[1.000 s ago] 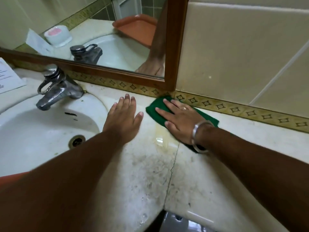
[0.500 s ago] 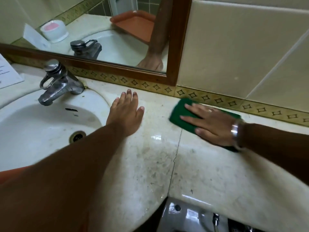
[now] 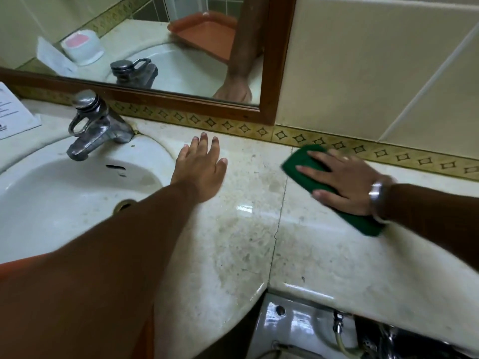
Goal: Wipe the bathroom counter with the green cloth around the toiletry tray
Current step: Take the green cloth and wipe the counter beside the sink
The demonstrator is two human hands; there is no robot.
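A folded green cloth [image 3: 294,165] lies on the beige stone counter [image 3: 259,242] against the patterned back-wall border. My right hand [image 3: 339,182] presses flat on the cloth, fingers spread, with a metal bangle at the wrist. Resting palm down on the counter beside the basin rim is my left hand [image 3: 199,172], fingers apart and empty. An orange sliver of the toiletry tray [image 3: 10,269] shows under my left forearm; its reflection [image 3: 207,32] appears in the mirror.
A chrome faucet [image 3: 96,125] stands behind the white sink basin [image 3: 51,193] on the left. The wood-framed mirror [image 3: 274,60] hangs above. A printed card [image 3: 13,112] lies at far left. A seam crosses the counter, and a white fixture [image 3: 298,322] with hoses sits below its edge.
My right hand has slid the green cloth to the right along the back wall, away from the mirror corner. My left hand has stayed in place by the basin.
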